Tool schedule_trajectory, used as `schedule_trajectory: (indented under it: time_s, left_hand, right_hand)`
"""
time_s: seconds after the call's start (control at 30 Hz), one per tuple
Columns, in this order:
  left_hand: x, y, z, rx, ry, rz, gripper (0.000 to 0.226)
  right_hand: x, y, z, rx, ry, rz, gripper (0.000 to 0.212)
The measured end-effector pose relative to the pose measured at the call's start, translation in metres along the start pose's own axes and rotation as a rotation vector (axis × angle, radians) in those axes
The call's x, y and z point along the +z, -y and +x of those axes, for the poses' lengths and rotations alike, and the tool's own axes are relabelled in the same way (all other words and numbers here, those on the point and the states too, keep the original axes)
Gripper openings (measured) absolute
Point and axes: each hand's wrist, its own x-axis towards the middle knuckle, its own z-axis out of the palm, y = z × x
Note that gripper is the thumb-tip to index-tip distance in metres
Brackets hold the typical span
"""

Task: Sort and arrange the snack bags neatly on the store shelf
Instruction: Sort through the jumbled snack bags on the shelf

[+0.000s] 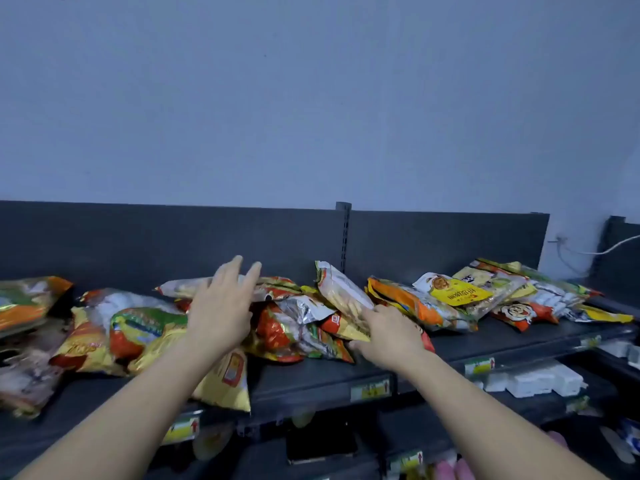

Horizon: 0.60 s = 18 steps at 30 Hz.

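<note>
On the dark top shelf point(485, 341), the snack bags point(298, 323) lie in a loose heap: foil, red and yellow packs overlap at all angles in the middle, with more trailing off to either side. A tilted pale bag point(341, 289) stands up out of the heap. A long pale bag point(183, 287) lies flat at the back, and a yellow bag point(228, 379) hangs over the front edge.

The sorting looks barely begun, as nothing is grouped or faced forward yet. The next move likely calls for lifting one bag free without dragging its neighbours along, then giving like bags their own row.

The left hand point(221, 306) hovers over the heap's left part, fingers spread and straight, its tips over the long pale bag. The right hand point(389, 332) rests on the heap at the foot of the tilted pale bag. Its fingers reach under that bag's lower edge, but whether they pinch it cannot be told.

Further right, an orange bag point(405, 299) and a yellow-labelled bag point(453, 292) lean on each other. Price tags point(370, 389) line the shelf front, and white packets point(540, 379) sit on the shelf below.
</note>
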Motion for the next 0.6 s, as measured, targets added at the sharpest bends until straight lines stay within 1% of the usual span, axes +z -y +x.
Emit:
schedule_trajectory:
  time_s: [0.07, 0.1, 0.17, 0.2, 0.27, 0.3, 0.37, 0.4, 0.43, 0.47, 0.5, 0.53, 0.6]
  left_hand:
    - [0.013, 0.005, 0.018, -0.060, 0.042, 0.011, 0.097]
    - [0.023, 0.008, 0.026, -0.061, 0.051, 0.035, 0.103]
    - [0.041, 0.014, 0.043, -0.078, 0.101, 0.022, 0.107]
    - [0.050, 0.015, 0.049, -0.090, 0.129, 0.031, 0.105]
    - [0.065, 0.021, 0.058, -0.142, 0.161, 0.045, 0.092]
    - [0.072, 0.024, 0.062, -0.160, 0.154, 0.043, 0.079]
    - [0.085, 0.030, 0.070, -0.157, 0.101, 0.015, 0.043]
    - [0.090, 0.031, 0.074, -0.152, 0.060, -0.005, 0.029]
    - [0.093, 0.031, 0.079, -0.161, 0.022, -0.027, 0.021]
    - [0.096, 0.029, 0.084, -0.175, -0.007, -0.056, 0.020]
    - [0.097, 0.027, 0.089, -0.198, -0.028, -0.089, 0.021]
    - [0.097, 0.024, 0.094, -0.224, -0.066, -0.118, 0.022]
    - [0.095, 0.017, 0.105, -0.256, -0.141, -0.169, 0.024]
  right_hand:
    - [0.011, -0.002, 0.025, 0.023, -0.021, 0.045, 0.059]
    - [0.018, -0.004, 0.039, 0.026, -0.026, 0.060, 0.060]
    - [0.028, -0.006, 0.062, 0.032, -0.023, 0.087, 0.061]
    - [0.033, -0.007, 0.072, 0.033, -0.023, 0.093, 0.060]
    - [0.046, -0.012, 0.093, 0.033, -0.035, 0.099, 0.057]
    - [0.054, -0.015, 0.103, 0.037, -0.043, 0.103, 0.056]
    - [0.068, -0.020, 0.121, 0.052, -0.042, 0.123, 0.063]
    - [0.074, -0.023, 0.130, 0.057, -0.030, 0.132, 0.069]
    - [0.080, -0.028, 0.138, 0.062, -0.018, 0.137, 0.075]
    - [0.084, -0.032, 0.147, 0.072, 0.006, 0.137, 0.079]
    - [0.088, -0.036, 0.154, 0.068, 0.025, 0.133, 0.078]
    - [0.090, -0.040, 0.160, 0.055, 0.032, 0.120, 0.070]
    - [0.092, -0.047, 0.174, -0.003, -0.040, 0.087, 0.040]
